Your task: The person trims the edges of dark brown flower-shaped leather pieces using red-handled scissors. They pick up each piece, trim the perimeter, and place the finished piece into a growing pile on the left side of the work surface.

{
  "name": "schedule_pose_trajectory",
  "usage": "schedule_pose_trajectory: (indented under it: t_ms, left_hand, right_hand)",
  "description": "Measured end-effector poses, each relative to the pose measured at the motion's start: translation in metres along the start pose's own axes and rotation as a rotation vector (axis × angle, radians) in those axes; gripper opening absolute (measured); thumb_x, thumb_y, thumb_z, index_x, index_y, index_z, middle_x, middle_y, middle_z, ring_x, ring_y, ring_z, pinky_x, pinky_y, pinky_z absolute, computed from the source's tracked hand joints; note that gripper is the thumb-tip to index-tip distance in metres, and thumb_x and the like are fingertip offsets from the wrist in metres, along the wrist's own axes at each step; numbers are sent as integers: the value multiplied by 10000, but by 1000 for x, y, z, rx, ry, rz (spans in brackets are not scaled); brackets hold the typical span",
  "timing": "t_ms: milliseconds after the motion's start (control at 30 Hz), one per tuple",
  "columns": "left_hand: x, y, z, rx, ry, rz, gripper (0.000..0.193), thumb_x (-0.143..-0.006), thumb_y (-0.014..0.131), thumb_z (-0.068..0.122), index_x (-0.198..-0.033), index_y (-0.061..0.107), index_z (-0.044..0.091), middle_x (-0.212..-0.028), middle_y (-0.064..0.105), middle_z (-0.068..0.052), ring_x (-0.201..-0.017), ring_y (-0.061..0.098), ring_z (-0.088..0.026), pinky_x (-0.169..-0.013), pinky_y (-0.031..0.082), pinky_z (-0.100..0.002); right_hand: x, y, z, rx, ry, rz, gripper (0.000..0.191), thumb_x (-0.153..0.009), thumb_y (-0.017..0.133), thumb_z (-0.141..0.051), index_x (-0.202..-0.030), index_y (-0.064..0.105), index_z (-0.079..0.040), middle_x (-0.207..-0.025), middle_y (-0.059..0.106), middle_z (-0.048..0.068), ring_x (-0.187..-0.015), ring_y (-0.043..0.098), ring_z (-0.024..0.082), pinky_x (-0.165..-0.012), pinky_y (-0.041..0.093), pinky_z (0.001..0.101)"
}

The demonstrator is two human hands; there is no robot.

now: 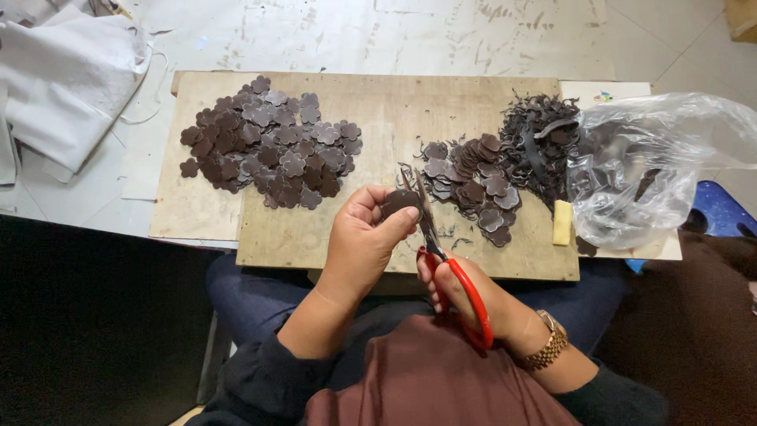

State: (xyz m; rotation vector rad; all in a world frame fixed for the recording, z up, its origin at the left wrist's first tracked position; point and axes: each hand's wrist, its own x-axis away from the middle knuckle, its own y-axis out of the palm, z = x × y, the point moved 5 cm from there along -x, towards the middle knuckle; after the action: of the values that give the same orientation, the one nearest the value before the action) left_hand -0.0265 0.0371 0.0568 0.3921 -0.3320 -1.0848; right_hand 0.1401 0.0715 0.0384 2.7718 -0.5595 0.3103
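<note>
A dark brown flower-shaped piece [399, 202] sits pinched between the thumb and fingers of the left hand [361, 241], held above the front edge of the wooden board [378, 118]. The right hand [465, 296] grips red-handled scissors [441, 252], whose blades meet the piece's right edge. To the left on the board lies a big heap of cut flowers [268, 150]; to the right a smaller heap [473, 185], then a tangle of dark trimmings [536, 142]. A yellow block [561, 222] and a clear plastic bag [646, 166] lie at the board's right end. White cloth [67, 71] rests on the surface at far left.
</note>
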Motion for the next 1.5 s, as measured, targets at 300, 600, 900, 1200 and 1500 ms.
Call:
schedule_pose_trajectory:
  t_ms: [300, 600, 900, 1200, 1500]
  left_hand:
    - [1, -2, 1, 27, -28, 15, 201, -914, 728, 25, -1076, 611, 0, -930, 723, -60, -788, 675, -90, -737, 574, -241]
    - [2, -7, -1, 71, -1, 27, 180, -937, 701, 20, -1092, 610, 7, -938, 716, -52, -781, 668, -90, -730, 568, -236]
    - [1, -7, -4, 62, 22, 32, 187, -937, 706, 9, -1094, 605, 6, -945, 714, -57, -784, 668, -88, -729, 566, -234]
    - [2, -11, -4, 85, 25, 56, 197, -931, 711, -2, -1097, 605, 7, -940, 712, -56, -777, 669, -92, -733, 569, -234]
    - [1, -12, -4, 77, 47, 68, 203, -935, 710, 2, -1107, 601, 3, -970, 720, -62, -815, 680, -92, -753, 591, -248]
  right_hand:
    - [0, -3, 1, -27, -40, -40, 512, -988, 524, -608, -961, 513, -97, -786, 442, -47, -680, 417, 75, -620, 413, 233]
    - [-1, 0, 1, -12, -23, -50, 543, -962, 545, -632, -1015, 511, -93, -794, 453, -37, -693, 437, 79, -636, 423, 233]
    - [-3, 1, -5, 89, -39, -54, 575, -957, 514, -660, -1080, 512, -98, -834, 464, -47, -733, 444, 66, -671, 437, 221]
    - [-4, -2, 3, -8, -12, -34, 530, -975, 521, -625, -963, 512, -95, -793, 437, -49, -681, 399, 69, -613, 390, 228]
    - [-2, -1, 0, 23, -37, -61, 556, -957, 532, -652, -1024, 510, -100, -781, 442, -50, -682, 407, 67, -615, 395, 223]
